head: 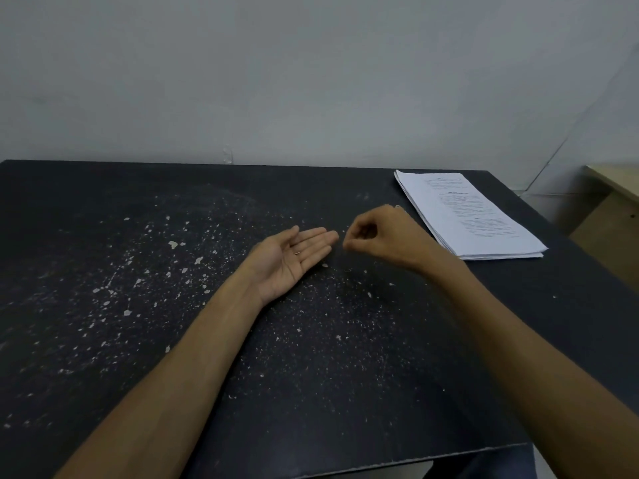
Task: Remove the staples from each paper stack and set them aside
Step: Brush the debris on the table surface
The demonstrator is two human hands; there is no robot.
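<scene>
The left hand (294, 259) lay palm up on the dark table (103, 340), fingers straight and together, pointing right. One small staple (296, 253) rested on the palm at the base of the fingers, held by nothing. The right hand (377, 238) hovered just right of the left fingertips, its fingers curled inward and thumb and forefinger brought together at the tip; whether anything was pinched there could not be told. A second bent staple (347, 270) lay on the table just near of the gap between the two hands. The paper stack (473, 216) sat at the far right corner of the table, printed side up, edges fanned slightly, just right of the right hand and untouched by it. The table surface was chipped and flecked with pale specks. A grey wall (311, 81) stood behind the far edge.
</scene>
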